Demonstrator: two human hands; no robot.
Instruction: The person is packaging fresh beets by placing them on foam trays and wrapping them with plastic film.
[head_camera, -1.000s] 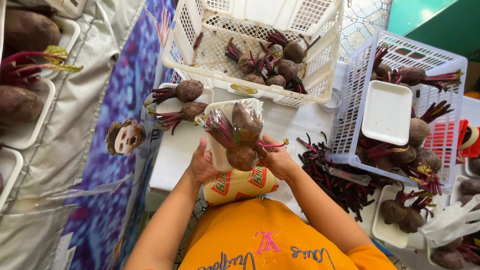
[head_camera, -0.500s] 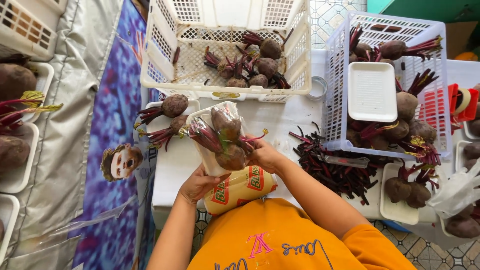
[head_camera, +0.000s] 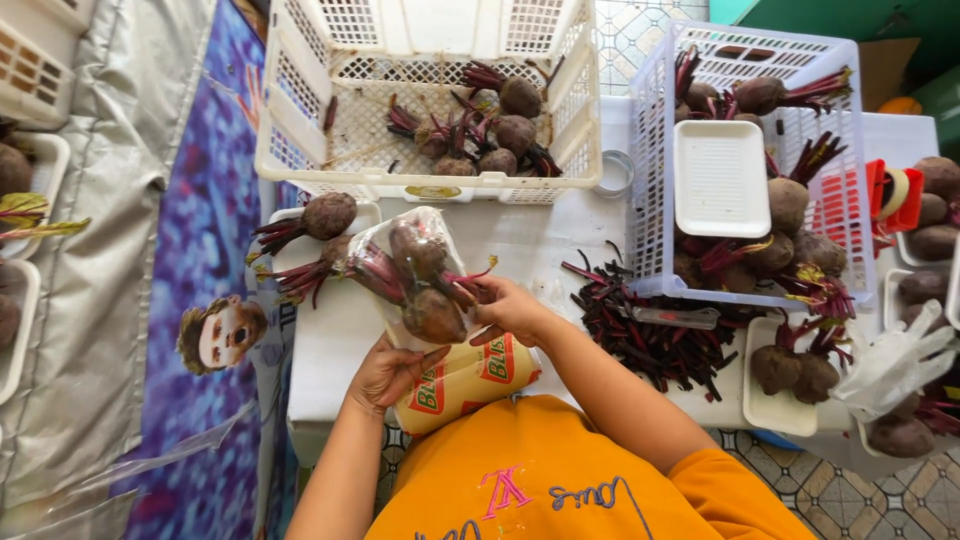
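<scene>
One wrapped beet tray (head_camera: 415, 285) mid-pack: left hand (head_camera: 385, 375) grip cups it below, right hand (head_camera: 510, 308) grip pinches film; loose beets fill far crate (head_camera: 300, 130) and right basket (head_camera: 650, 180).

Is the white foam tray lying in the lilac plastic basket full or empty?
Empty. The white foam tray lies face up on beetroots in the lilac plastic basket, its hollow bare.
</scene>
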